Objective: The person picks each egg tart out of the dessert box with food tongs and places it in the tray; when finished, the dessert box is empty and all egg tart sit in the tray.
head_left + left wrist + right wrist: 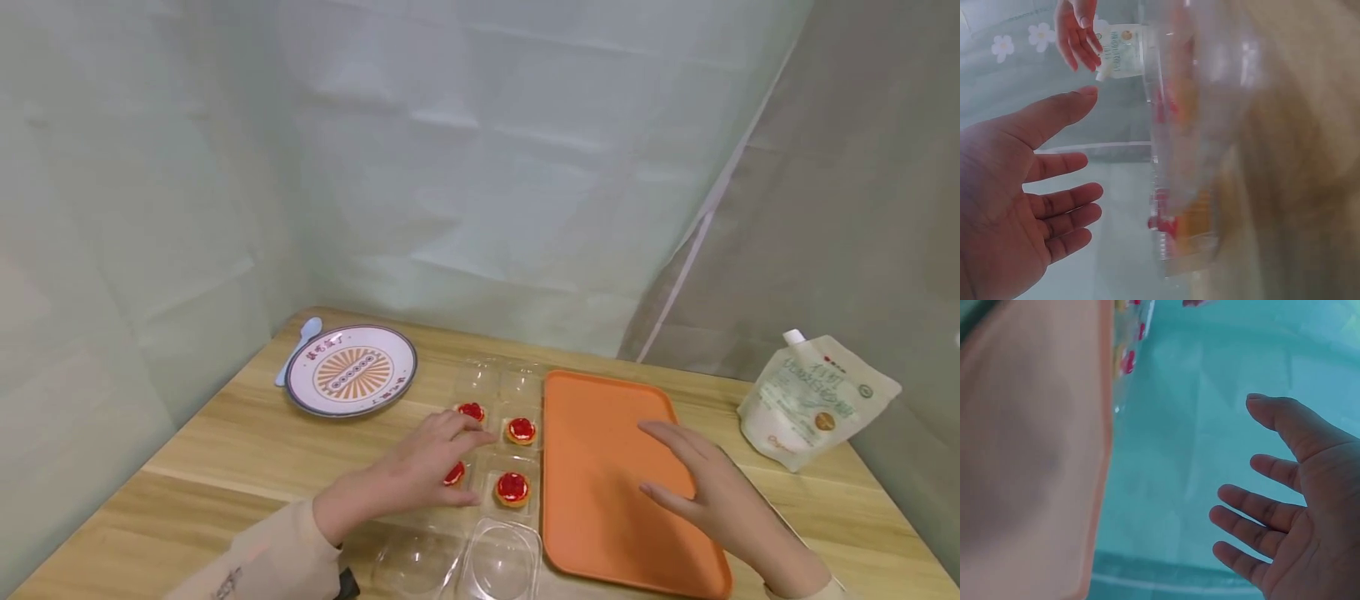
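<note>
Red-topped tarts (512,488) sit in clear plastic containers (501,560) whose lids stand open, left of an orange tray (600,467). My left hand (420,467) hovers over the left-hand tarts, partly hiding them; its fingers are spread and nothing is in them, as the left wrist view also shows. Over the tray's right side is my right hand (705,492), fingers apart and holding nothing. In the right wrist view that hand (1291,506) is beside the tray (1035,462), apart from it.
At the back left lies a patterned plate (351,371) with a light blue spoon (303,346) beside it. A white spouted pouch (806,400) stands at the right. Curtains (480,167) hang behind the wooden table (225,467).
</note>
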The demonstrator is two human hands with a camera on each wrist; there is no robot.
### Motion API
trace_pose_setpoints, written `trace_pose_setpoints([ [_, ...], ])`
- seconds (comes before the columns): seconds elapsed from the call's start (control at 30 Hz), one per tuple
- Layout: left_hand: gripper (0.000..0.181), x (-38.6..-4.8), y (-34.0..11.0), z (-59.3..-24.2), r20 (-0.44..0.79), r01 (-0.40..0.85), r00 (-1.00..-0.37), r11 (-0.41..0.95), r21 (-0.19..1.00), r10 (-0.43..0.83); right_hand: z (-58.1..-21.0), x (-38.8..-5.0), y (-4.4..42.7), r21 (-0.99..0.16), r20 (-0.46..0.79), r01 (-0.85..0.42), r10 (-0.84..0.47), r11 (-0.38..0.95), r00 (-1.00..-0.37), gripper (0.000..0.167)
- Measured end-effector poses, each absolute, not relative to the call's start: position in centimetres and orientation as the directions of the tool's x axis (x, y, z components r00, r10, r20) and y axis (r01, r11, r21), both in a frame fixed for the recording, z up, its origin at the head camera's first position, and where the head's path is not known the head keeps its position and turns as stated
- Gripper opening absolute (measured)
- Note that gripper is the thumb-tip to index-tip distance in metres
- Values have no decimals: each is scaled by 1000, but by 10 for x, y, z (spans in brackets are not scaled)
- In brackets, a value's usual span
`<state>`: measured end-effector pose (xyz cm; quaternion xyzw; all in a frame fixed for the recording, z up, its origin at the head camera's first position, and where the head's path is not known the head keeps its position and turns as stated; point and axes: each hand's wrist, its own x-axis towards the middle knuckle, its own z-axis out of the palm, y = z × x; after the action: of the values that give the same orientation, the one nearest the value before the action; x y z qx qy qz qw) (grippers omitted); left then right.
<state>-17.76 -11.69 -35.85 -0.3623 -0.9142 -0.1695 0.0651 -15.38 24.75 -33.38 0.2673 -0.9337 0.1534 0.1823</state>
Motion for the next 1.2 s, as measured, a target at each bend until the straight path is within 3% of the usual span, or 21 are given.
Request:
trace_pose_setpoints([
  [0.23, 73, -178, -111, -370, 262, 691, -722, 686, 230, 640, -354, -138, 276, -286, 409, -481, -348, 829, -843, 68],
  [0.37, 72, -180, -110, -375, 247, 692, -722, 669, 270, 647, -368, -135, 293, -318, 459, -497, -328, 807, -826, 67],
  [0.57, 73, -186, -111, -381, 211, 690, -719, 644, 329, 663, -384, -135, 312, -262, 583, -535, -310, 803, -751, 68],
  [0.67, 71, -189, -110, -385, 209, 701, -706, 629, 335, 676, -389, -135, 319, -263, 608, -511, -271, 818, -746, 65],
  [0.93, 72, -194, -109, -392, 185, 695, -710, 634, 339, 679, -396, -136, 343, -264, 597, -411, -186, 873, -780, 61],
  [1.2, 73, -196, -110, -399, 177, 686, -717, 639, 349, 674, -399, -137, 362, -253, 470, -237, -95, 938, -878, 63],
])
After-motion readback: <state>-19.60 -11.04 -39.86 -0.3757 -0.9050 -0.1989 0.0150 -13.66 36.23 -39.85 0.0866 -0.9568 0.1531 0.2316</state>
